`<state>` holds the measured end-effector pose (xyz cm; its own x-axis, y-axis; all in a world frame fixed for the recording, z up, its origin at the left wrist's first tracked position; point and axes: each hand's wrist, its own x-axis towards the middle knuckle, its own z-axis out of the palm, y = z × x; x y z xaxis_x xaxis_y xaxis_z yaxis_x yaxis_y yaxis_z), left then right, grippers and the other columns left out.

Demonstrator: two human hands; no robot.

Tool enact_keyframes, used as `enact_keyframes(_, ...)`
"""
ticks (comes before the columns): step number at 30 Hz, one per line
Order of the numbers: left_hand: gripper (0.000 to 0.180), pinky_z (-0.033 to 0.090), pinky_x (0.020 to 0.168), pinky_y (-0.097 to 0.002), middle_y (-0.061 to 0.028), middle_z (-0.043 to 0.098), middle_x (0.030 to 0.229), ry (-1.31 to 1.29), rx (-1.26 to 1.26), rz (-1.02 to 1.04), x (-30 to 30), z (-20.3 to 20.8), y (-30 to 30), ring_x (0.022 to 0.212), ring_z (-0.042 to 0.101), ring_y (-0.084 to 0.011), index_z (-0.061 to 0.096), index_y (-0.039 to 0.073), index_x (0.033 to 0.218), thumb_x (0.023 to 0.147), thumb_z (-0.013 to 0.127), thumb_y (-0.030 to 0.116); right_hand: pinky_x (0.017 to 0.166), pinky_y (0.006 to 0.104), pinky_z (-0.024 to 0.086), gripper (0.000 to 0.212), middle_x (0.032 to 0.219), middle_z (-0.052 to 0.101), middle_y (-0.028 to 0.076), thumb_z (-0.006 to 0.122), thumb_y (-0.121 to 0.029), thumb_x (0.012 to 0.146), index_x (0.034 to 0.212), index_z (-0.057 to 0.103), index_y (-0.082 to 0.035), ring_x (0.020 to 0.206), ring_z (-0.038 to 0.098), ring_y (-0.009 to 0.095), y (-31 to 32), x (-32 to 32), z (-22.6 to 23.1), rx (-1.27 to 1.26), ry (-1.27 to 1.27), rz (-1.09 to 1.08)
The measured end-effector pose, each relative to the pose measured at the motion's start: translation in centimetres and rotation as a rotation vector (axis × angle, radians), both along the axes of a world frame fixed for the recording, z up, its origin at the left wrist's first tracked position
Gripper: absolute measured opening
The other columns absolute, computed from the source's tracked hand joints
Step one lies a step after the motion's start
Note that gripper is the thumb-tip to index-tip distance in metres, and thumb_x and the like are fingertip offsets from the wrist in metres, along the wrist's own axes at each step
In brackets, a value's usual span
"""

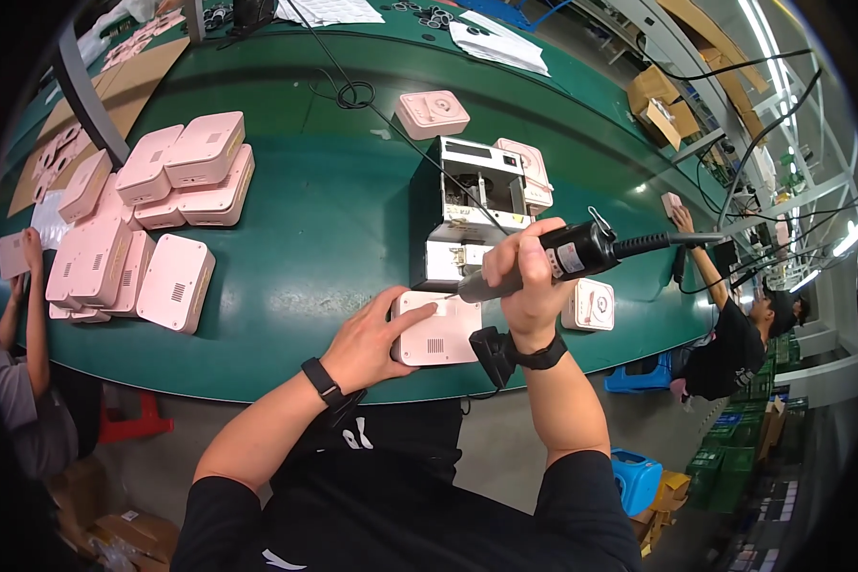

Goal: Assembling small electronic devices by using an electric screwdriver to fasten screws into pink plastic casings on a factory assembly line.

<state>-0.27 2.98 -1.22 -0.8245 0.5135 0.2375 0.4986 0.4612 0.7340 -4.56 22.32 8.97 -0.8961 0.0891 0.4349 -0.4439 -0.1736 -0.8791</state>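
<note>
Head view: R hand (532, 276) grips electric screwdriver (543, 265), L hand (370, 341) steadies pink case (438, 334).

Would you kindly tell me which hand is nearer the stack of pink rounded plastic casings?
Left. The left hand rests on a pink casing, nearer the stack of pink casings; the right hand, gripping the black electric screwdriver, is farther.

smooth matt pink plastic casing (435, 329); black plastic electric screwdriver (543, 262), metal bit; glossy green table (324, 219); brown cardboard sheet (138, 81) at ten o'clock.
</note>
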Motion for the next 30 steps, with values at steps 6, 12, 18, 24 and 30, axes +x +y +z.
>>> enact_keyframes(6,0.08,0.051,0.094,-0.0426,-0.0153,0.044,0.135,-0.002,0.002,0.003,0.0,-0.1,0.0,0.115,0.056,-0.0356,0.054,0.026,0.136,0.062,0.085,0.021,0.047,0.0336,0.044,0.01,0.06,0.05,0.009,0.052,-0.011,0.091,0.093,0.046,-0.003,0.048,0.047,0.018,0.0,0.0,-0.4,-0.024,-0.037,-0.017)
enact_keyframes(12,0.08,0.051,0.094,-0.0425,-0.0147,0.044,0.134,-0.02,-0.007,-0.004,0.1,0.3,0.1,0.115,0.056,-0.0352,0.054,0.026,0.136,0.063,0.085,0.021,0.048,0.0335,0.044,0.011,0.061,0.05,0.008,0.053,-0.012,0.091,0.094,0.047,-0.003,0.048,0.047,0.018,-0.1,0.3,-0.3,-0.022,-0.038,-0.073)
enact_keyframes(18,0.08,0.051,0.093,-0.0425,-0.0141,0.045,0.133,-0.012,-0.019,-0.006,0.3,0.3,0.4,0.113,0.056,-0.0346,0.054,0.026,0.136,0.063,0.085,0.022,0.049,0.0335,0.045,0.013,0.062,0.05,0.007,0.055,-0.012,0.092,0.095,0.048,-0.002,0.049,0.048,0.018,1.4,0.7,3.0,-0.052,0.025,-0.086)
enact_keyframes(24,0.079,0.049,0.096,-0.0437,-0.0152,0.043,0.137,-0.038,-0.005,-0.038,-0.2,0.0,1.9,0.117,0.055,-0.037,0.055,0.025,0.136,0.063,0.086,0.025,0.049,0.0342,0.044,0.015,0.063,0.051,0.008,0.054,-0.015,0.092,0.097,0.048,-0.003,0.05,0.049,0.018,1.9,-1.2,2.2,0.053,0.073,-0.143)
enact_keyframes(30,0.081,0.05,0.094,-0.0427,-0.0136,0.045,0.134,-0.015,0.004,-0.03,0.0,-0.2,2.2,0.114,0.055,-0.0347,0.053,0.027,0.137,0.063,0.086,0.023,0.051,0.0365,0.045,0.018,0.063,0.049,0.009,0.054,-0.017,0.091,0.1,0.046,-0.003,0.05,0.048,0.018,0.5,1.2,3.0,0.018,-0.018,-0.006)
